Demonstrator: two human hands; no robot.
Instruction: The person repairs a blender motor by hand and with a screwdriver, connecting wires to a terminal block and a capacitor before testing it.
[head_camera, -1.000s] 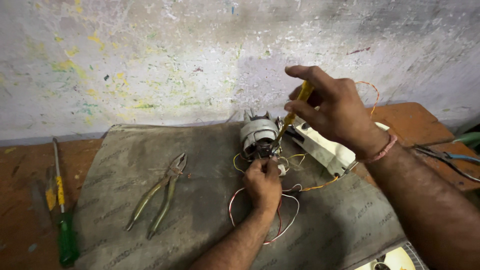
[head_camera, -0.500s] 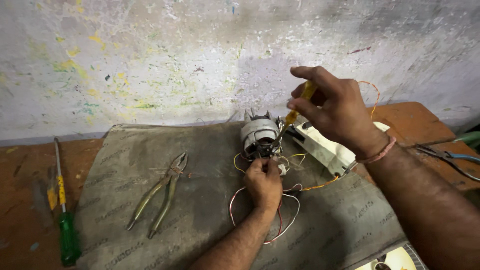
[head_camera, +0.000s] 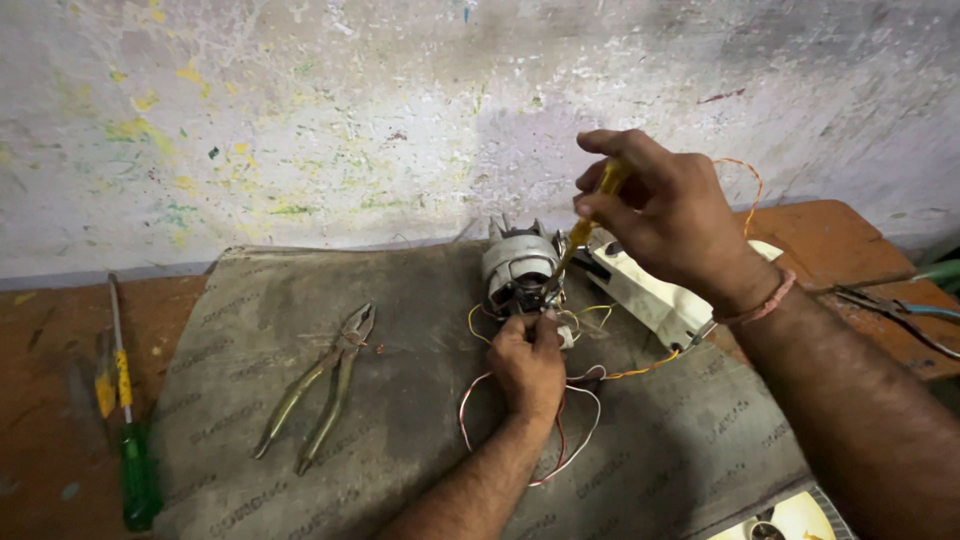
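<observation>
The right hand (head_camera: 672, 222) has its fingers (head_camera: 610, 145) pinched narrow round the yellow handle of a small screwdriver (head_camera: 590, 218), holding it slanted so its shaft runs down and to the left, with the tip meeting the top edge of the small electric motor (head_camera: 518, 270). The left hand (head_camera: 528, 362) sits just in front of the motor, its fingers (head_camera: 522, 322) curled shut against the motor's lower face, where thin wires come out; whether they grip a wire or only press on the housing cannot be told. The motor stands on a grey mat (head_camera: 250, 330) near the wall, between the two hands: directly beyond the left fingers, below and left of the right ones.

Red and white wires (head_camera: 570, 420) loop on the mat around the left wrist, and an orange wire (head_camera: 640, 370) runs off under the right forearm. Just right of the motor, behind the right hand, lies a white plastic casing (head_camera: 650, 295). Well to the left on the mat lie pliers (head_camera: 320, 385). Farther left, on the bare wooden tabletop (head_camera: 50, 340), lies a green-handled screwdriver (head_camera: 135, 470).
</observation>
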